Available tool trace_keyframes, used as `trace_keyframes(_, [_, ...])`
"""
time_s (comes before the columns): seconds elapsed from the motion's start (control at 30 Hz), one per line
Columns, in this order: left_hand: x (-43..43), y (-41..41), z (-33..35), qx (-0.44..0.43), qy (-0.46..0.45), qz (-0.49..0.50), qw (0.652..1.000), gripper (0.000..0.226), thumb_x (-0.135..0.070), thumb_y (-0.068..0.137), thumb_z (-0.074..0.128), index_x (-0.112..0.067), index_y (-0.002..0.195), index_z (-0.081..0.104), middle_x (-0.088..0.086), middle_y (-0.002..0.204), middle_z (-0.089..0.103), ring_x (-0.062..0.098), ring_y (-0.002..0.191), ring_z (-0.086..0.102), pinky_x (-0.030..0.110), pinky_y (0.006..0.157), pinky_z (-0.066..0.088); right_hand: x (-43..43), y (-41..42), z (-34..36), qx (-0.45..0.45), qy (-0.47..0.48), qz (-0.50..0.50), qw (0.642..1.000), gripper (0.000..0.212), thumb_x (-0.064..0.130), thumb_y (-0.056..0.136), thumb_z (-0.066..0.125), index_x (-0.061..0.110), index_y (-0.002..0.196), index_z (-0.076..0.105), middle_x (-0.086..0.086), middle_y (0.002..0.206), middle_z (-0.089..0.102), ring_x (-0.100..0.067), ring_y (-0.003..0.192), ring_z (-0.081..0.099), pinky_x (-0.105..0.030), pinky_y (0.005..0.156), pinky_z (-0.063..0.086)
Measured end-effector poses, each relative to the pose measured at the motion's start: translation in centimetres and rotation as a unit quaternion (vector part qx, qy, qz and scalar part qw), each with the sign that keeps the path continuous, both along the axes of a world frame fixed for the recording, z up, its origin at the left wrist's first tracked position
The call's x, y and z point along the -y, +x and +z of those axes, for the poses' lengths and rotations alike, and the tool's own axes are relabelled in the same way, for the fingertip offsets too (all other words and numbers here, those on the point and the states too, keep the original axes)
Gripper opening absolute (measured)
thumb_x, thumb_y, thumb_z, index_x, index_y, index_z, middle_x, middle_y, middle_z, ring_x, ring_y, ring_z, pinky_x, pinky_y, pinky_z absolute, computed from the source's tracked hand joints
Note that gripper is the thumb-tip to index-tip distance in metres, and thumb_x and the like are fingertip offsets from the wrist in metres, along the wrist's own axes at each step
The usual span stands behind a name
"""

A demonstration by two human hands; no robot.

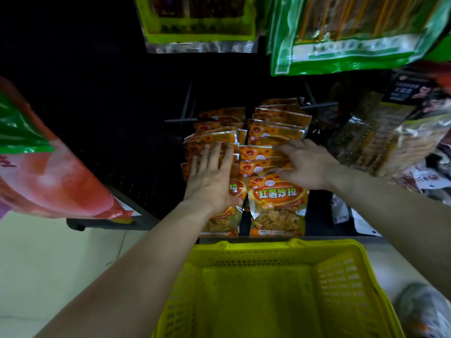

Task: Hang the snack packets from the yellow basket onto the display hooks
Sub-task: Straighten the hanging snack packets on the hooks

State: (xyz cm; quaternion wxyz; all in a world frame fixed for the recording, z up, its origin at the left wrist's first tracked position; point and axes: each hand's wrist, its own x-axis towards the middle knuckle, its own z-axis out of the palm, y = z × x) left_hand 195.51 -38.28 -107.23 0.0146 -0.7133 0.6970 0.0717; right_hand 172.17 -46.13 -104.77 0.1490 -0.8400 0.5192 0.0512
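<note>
Two rows of orange snack packets [277,203] hang on display hooks against a dark panel. My left hand [212,179] lies flat with straight fingers on the left row [217,135]. My right hand [305,164] reaches over the right row [278,128], its fingers bent onto the tops of the packets; a firm grip does not show. The yellow basket [336,272] stands below, near me, and no packets show inside it. A bare hook [178,120] sticks out left of the rows.
Green packets [353,35] hang overhead, and a yellow-green one [197,23] to their left. A big red bag [48,176] hangs at the left. Mixed packets [390,137] crowd the right side. Pale floor [61,264] lies at lower left.
</note>
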Motion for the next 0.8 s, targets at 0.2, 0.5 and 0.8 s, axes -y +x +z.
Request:
trace_keyframes(0.2, [2.3, -4.1, -0.8, -0.025, -0.023, -0.02, 0.999, 0.132, -0.066, 0.067, 0.079, -0.032, 0.156, -0.012, -0.004, 0.167, -0.013, 0.024, 0.154, -0.013, 0.046, 0.12, -0.01, -1.6, 0.5, -3.0, -0.027, -0.057, -0.021, 0.998, 0.115, 0.061, 0.074, 0.071, 0.033, 0.152, -0.009, -0.01, 0.15, 0.026, -0.037, 0.135, 0.033, -0.054, 0.109, 0.031])
trace_keyframes(0.5, [5.3, -6.8, -2.2, -0.051, -0.052, -0.092, 0.993, 0.092, -0.045, 0.08, 0.078, -0.033, 0.154, 0.024, -0.003, 0.159, 0.033, 0.026, 0.145, 0.03, 0.046, 0.12, 0.019, -0.7, -0.9, -6.1, 0.032, -0.143, -0.094, 0.985, 0.047, 0.025, 0.084, 0.063, 0.02, 0.123, 0.038, -0.008, 0.119, 0.057, -0.033, 0.11, 0.057, -0.049, 0.095, 0.039])
trace_keyframes(0.8, [7.5, -5.4, -1.1, -0.062, 0.003, -0.063, 0.996, 0.12, -0.057, 0.066, 0.085, -0.028, 0.158, 0.013, -0.001, 0.163, 0.019, 0.026, 0.151, 0.015, 0.043, 0.123, 0.017, 0.1, -1.0, -5.1, 0.015, -0.15, -0.017, 0.988, 0.108, 0.053, 0.062, 0.082, 0.024, 0.144, 0.017, -0.01, 0.141, 0.033, -0.034, 0.13, 0.036, -0.053, 0.106, 0.034])
